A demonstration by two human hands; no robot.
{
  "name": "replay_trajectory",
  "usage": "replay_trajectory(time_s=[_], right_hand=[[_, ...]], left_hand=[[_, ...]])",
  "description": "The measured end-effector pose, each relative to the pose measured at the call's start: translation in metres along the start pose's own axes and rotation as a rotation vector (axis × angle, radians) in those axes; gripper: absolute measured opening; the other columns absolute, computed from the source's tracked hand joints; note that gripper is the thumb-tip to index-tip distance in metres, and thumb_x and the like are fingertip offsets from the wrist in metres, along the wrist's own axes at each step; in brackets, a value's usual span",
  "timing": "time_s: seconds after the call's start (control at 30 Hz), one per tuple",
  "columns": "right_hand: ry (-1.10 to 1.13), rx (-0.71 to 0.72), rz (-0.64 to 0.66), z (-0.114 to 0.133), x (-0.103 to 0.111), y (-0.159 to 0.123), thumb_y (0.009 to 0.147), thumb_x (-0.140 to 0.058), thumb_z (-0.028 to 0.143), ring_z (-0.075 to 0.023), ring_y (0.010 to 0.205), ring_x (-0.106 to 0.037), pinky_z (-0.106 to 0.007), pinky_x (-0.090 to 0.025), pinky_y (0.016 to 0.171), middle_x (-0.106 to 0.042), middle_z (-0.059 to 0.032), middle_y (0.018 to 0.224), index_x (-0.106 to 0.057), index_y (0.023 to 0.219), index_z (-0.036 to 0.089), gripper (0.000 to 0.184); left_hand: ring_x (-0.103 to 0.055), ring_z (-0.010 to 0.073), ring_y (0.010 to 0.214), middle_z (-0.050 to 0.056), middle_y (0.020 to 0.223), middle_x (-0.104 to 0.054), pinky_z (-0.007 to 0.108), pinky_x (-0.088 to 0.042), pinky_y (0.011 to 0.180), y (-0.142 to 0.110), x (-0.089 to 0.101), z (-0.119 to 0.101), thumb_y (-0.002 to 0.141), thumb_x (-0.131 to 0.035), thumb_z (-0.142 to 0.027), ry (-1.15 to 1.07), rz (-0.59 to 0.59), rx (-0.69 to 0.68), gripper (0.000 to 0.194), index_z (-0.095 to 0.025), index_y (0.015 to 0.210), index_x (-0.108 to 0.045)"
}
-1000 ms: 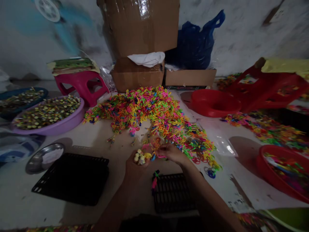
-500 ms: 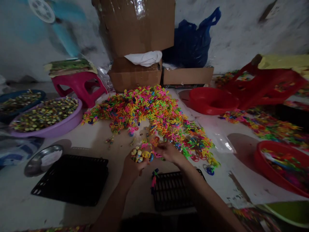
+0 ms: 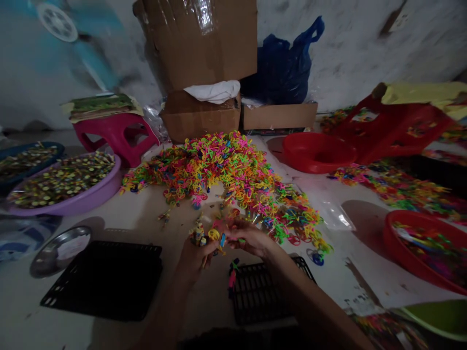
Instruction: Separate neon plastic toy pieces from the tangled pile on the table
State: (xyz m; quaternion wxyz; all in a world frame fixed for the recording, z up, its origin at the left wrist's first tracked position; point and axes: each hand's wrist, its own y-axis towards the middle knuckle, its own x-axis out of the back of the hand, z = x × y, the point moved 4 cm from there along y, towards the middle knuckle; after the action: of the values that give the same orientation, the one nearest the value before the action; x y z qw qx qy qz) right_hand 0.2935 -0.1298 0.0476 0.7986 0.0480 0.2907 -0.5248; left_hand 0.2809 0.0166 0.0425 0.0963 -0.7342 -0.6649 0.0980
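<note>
My left hand (image 3: pixel 193 256) is closed round a bunch of small plastic pieces with pale ends (image 3: pixel 199 235). A yellow piece (image 3: pixel 213 235) and a blue piece (image 3: pixel 222 240) stick out by its thumb. My right hand (image 3: pixel 250 237) has its fingers pinched close beside the left, at a small coloured plastic piece that is mostly hidden. Both hands are over the floor at the near edge of a heap of bright plastic pieces (image 3: pixel 226 165). Below my right forearm lies a black slotted tray (image 3: pixel 255 291), with a few pink, green and blue pieces (image 3: pixel 232 279) at its left edge.
At left are a black tray (image 3: pixel 104 282), a metal dish (image 3: pixel 40 265) and a purple basin (image 3: pixel 69 209) full of pale-ended pieces. Red basins (image 3: pixel 317 160) and a red stool (image 3: pixel 397 131) stand at right. Cardboard boxes (image 3: pixel 204 53), a pink stool (image 3: pixel 113 131) and a fan (image 3: pixel 58 22) are behind.
My right hand has moved down a little and turned, staying close to the left. The bunch in my left hand has tipped more upright. The whole view has shifted slightly.
</note>
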Motion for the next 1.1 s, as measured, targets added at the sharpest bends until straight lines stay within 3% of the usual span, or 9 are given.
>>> replay_trajectory(time_s=[0.17,0.4,0.47,0.57,0.63,0.73,0.83,1.0,1.1], right_hand=[[-0.195,-0.064,-0.009,0.009,0.001,0.002,0.054,-0.073,0.028,-0.0103,0.052,-0.049,-0.021,-0.042,0.048,-0.051,-0.0026,0.065,-0.048,0.085,0.008,0.044],[-0.172,-0.039,-0.128,0.013,-0.004,0.005,0.044,-0.074,0.025,-0.0098,0.045,-0.047,-0.02,-0.043,0.041,-0.05,-0.0012,0.061,-0.051,0.082,0.007,0.048],[-0.126,0.003,-0.132,0.012,-0.005,0.007,0.044,-0.076,0.026,-0.0108,0.045,-0.047,-0.022,-0.043,0.041,-0.05,-0.0019,0.06,-0.05,0.081,0.006,0.049],[-0.006,0.073,-0.083,0.009,-0.002,0.007,0.051,-0.075,0.027,-0.0128,0.054,-0.052,-0.025,-0.046,0.05,-0.053,-0.0049,0.073,-0.05,0.086,0.007,0.047],[0.113,0.078,-0.003,0.006,-0.002,0.006,0.063,-0.069,0.035,-0.0159,0.063,-0.056,-0.026,-0.047,0.055,-0.054,-0.0078,0.086,-0.048,0.096,0.009,0.047],[0.267,0.062,0.23,-0.001,-0.007,0.001,0.075,-0.055,0.047,-0.0212,0.079,-0.056,-0.03,-0.044,0.065,-0.055,-0.0116,0.09,-0.038,0.112,0.013,0.053],[0.281,0.179,0.363,-0.002,-0.015,-0.006,0.078,-0.053,0.046,-0.0215,0.087,-0.054,-0.033,-0.04,0.075,-0.054,-0.0133,0.094,-0.038,0.113,0.013,0.051],[0.066,0.319,0.269,0.003,-0.02,-0.01,0.066,-0.068,0.031,-0.0164,0.081,-0.053,-0.03,-0.041,0.072,-0.052,-0.0103,0.095,-0.048,0.104,0.012,0.047],[-0.028,0.337,0.231,0.007,-0.023,-0.008,0.063,-0.069,0.02,-0.0138,0.077,-0.053,-0.028,-0.042,0.071,-0.053,-0.0086,0.091,-0.051,0.099,0.01,0.042]], left_hand=[[-0.033,0.0083,0.035,-0.002,0.047,-0.037,0.021,-0.025,0.031,-0.002,0.0,-0.002,0.055,-0.063,-0.032,0.032,0.007,-0.064,0.035,-0.01,0.068,-0.04],[-0.029,0.0076,0.033,-0.002,0.043,-0.035,0.021,-0.023,0.031,-0.002,0.0,0.001,0.053,-0.063,-0.035,0.021,0.067,0.021,0.035,-0.01,0.065,-0.041],[-0.031,0.0083,0.033,-0.002,0.044,-0.036,0.021,-0.025,0.031,-0.003,0.001,-0.001,0.055,-0.063,-0.034,0.073,0.02,-0.011,0.035,-0.01,0.066,-0.039],[-0.034,0.0096,0.035,-0.003,0.045,-0.037,0.022,-0.028,0.031,-0.006,0.006,-0.008,0.054,-0.066,-0.034,0.093,-0.096,-0.068,0.04,-0.011,0.072,-0.039],[-0.032,0.0081,0.035,-0.004,0.045,-0.037,0.02,-0.027,0.03,-0.007,0.007,-0.01,0.051,-0.068,-0.036,-0.027,-0.125,-0.04,0.045,-0.012,0.076,-0.04],[-0.029,0.0044,0.036,-0.004,0.045,-0.036,0.014,-0.021,0.031,-0.006,0.005,-0.006,0.046,-0.071,-0.038,-0.256,-0.081,0.095,0.051,-0.011,0.074,-0.038],[-0.03,0.0032,0.039,-0.005,0.046,-0.035,0.012,-0.018,0.031,-0.006,0.001,-0.003,0.042,-0.073,-0.036,-0.362,-0.036,0.145,0.054,-0.01,0.073,-0.037],[-0.033,0.0016,0.042,-0.005,0.052,-0.038,0.01,-0.019,0.033,-0.009,0.001,-0.001,0.035,-0.075,-0.027,-0.465,-0.133,0.224,0.059,-0.009,0.077,-0.039],[-0.032,0.0011,0.04,-0.005,0.052,-0.038,0.01,-0.017,0.032,-0.009,0.0,-0.002,0.033,-0.076,-0.03,-0.496,-0.09,0.237,0.061,-0.009,0.075,-0.037]])
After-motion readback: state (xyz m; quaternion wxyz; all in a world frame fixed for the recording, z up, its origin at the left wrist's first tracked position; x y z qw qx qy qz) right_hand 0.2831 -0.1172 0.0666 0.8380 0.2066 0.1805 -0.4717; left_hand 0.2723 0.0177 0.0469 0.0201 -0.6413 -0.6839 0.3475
